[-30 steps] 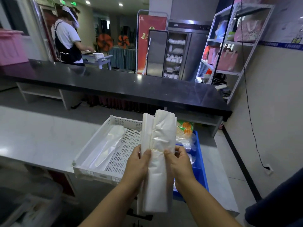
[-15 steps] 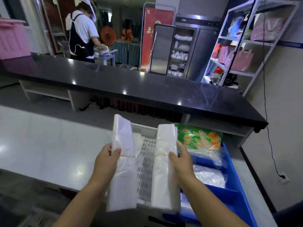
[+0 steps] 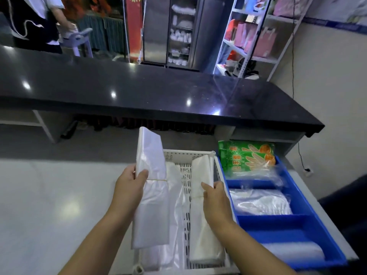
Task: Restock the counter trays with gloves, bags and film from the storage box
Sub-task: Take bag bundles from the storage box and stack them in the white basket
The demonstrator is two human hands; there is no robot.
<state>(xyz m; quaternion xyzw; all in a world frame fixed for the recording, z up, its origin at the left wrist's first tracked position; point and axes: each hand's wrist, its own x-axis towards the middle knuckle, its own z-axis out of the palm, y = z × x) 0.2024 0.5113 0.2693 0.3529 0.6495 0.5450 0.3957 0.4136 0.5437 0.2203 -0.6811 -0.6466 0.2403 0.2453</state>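
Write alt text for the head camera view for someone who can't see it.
Left hand holds a banded bag bundle above a white slotted tray; right hand presses a second bundle into the tray's right side. Beside it, a blue divided tray holds green glove packs.

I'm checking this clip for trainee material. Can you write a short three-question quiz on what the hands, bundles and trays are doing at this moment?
1. True or false: the left hand holds its bag bundle raised above the white tray.
2. Multiple choice: the bundle under the right hand lies along which side of the white tray? A) right side B) left side C) outside it
3. Fill in: the green glove packet sits in the ___ compartment of the blue tray.

Key: 1 true; 2 A; 3 far. The right-hand bundle appears to rest in the tray, next to the blue one.
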